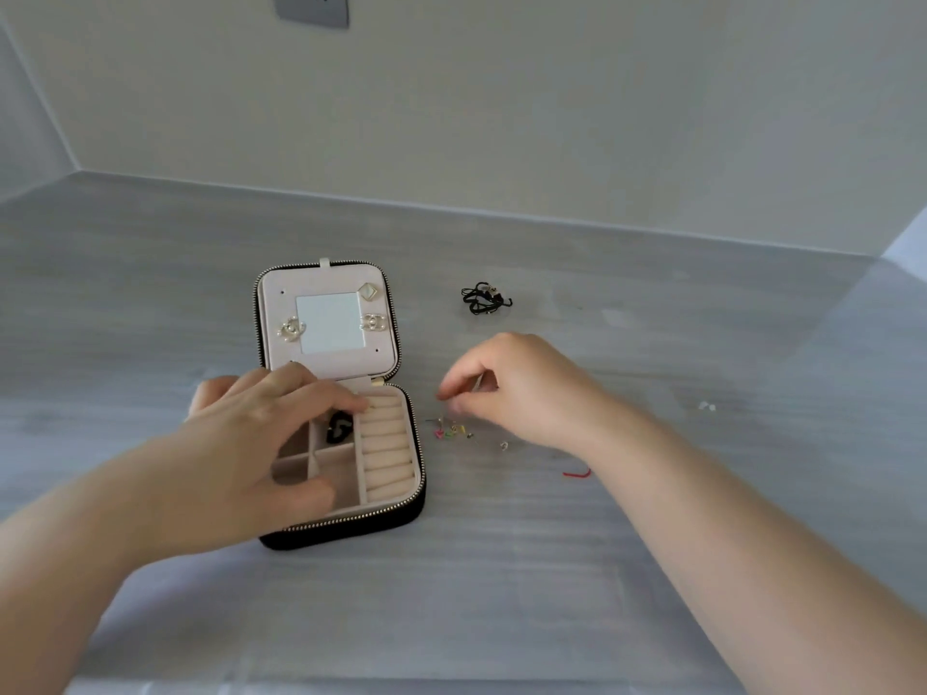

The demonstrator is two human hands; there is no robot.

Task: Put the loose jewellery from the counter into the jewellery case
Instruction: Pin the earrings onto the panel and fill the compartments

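Note:
The jewellery case (401, 514) lies open on the counter, black outside and beige inside. Its lid (326, 288) carries a mirror and three pinned earrings. A black heart-shaped piece (339, 427) sits in one compartment of the base. My left hand (251, 443) rests over the base, with its fingertips on the top ring roll (386, 408) and its thumb on the lower compartments. My right hand (516, 388), just right of the case, pinches a thin silvery earring piece (479, 381). Below its fingertips lie several tiny coloured studs (451, 429) and a small silver piece (504, 445).
A tangled black cord necklace (484, 297) lies farther back on the right. A red piece (577, 474) shows beside my right wrist. A tiny white item (707, 406) sits far right. The grey counter (501, 594) meets the wall behind, which has a socket (311, 10).

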